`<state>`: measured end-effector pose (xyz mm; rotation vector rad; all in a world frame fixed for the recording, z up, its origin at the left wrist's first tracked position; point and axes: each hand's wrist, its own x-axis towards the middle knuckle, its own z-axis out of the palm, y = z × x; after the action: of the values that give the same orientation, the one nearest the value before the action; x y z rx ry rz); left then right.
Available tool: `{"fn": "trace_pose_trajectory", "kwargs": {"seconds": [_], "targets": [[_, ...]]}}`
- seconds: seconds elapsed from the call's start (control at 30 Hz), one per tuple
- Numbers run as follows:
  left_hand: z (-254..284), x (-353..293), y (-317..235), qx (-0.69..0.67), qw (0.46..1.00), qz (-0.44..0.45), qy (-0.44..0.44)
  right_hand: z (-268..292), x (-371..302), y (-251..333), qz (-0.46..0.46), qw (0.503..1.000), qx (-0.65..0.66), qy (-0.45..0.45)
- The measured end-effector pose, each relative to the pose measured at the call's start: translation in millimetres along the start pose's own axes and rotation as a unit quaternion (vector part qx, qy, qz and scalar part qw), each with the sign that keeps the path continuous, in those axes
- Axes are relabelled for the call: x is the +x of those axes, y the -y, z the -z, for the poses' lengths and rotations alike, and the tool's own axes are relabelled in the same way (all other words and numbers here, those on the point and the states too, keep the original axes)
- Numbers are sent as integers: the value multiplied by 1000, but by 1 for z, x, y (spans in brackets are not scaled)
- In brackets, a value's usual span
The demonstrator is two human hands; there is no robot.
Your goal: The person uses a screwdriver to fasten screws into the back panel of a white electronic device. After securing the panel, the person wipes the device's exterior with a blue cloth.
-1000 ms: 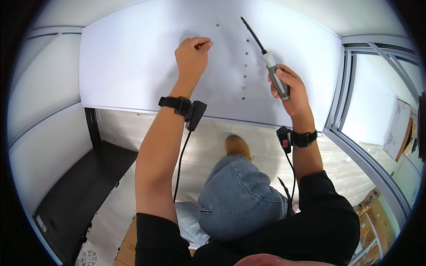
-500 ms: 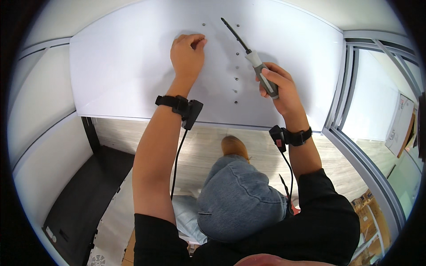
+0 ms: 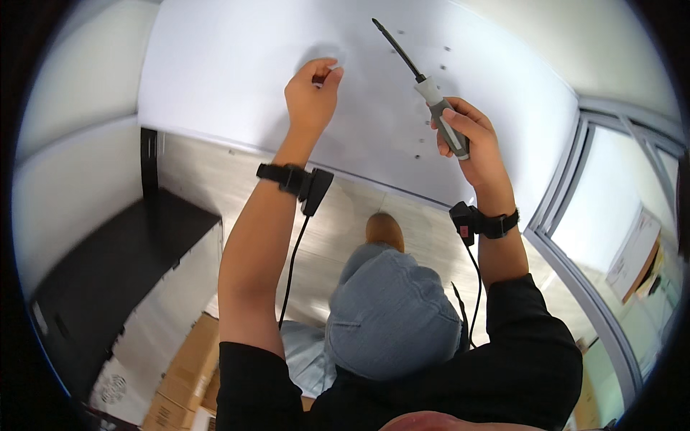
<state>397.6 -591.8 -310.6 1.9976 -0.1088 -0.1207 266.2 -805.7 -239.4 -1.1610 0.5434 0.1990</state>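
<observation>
In my right hand (image 3: 463, 133) is a screwdriver (image 3: 447, 129) with a grey handle, its dark shaft pointing up and left over the white tabletop (image 3: 215, 79). My left hand (image 3: 313, 93) hovers over the same surface, thumb and index finger brought together in a pinch. Whatever lies between those fingertips, if anything, is too small to make out. Several small dark screws (image 3: 443, 67) stand scattered in a loose column on the white surface, left of and beyond my right hand. The screwdriver's tip touches none of them.
A grey metal frame (image 3: 553, 194) runs along the right side. A black panel (image 3: 122, 244) sits low on the left, with cardboard boxes (image 3: 183, 366) below it. My shoe (image 3: 384, 231) rests on the wood-look floor. A cable (image 3: 291, 266) trails from each wrist strap.
The view has turned, so the white surface and its screws now appear tilted and shifted. Both hands keep nearly the same pose, and the screwdriver stays in my right hand.
</observation>
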Motion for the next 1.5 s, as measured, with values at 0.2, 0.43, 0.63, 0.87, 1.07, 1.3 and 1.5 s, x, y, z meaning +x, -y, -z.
{"fn": "trace_pose_trajectory", "kwargs": {"seconds": [0.2,0.43,0.63,0.87,1.07,1.3,1.5], "targets": [[114,-92,-2,-276,957,85,-15,-81,-12,34,2,980,-156,122],[221,-258,-69,-206,978,-20,-28,-164,-107,36,117,869,-261,405],[314,-373,-85,-336,918,-121,-171,-269,-219,17,147,802,-350,462],[425,-453,-79,-400,879,-131,-222,-373,-347,-27,106,784,-387,474],[465,-486,-59,-454,860,-78,-219,-405,-417,-100,51,860,-299,411],[496,-492,-37,-461,870,-35,-172,-429,-456,-183,-5,933,-85,349],[504,-489,-34,-466,869,-44,-161,-440,-466,-197,-24,943,-11,331]]}}
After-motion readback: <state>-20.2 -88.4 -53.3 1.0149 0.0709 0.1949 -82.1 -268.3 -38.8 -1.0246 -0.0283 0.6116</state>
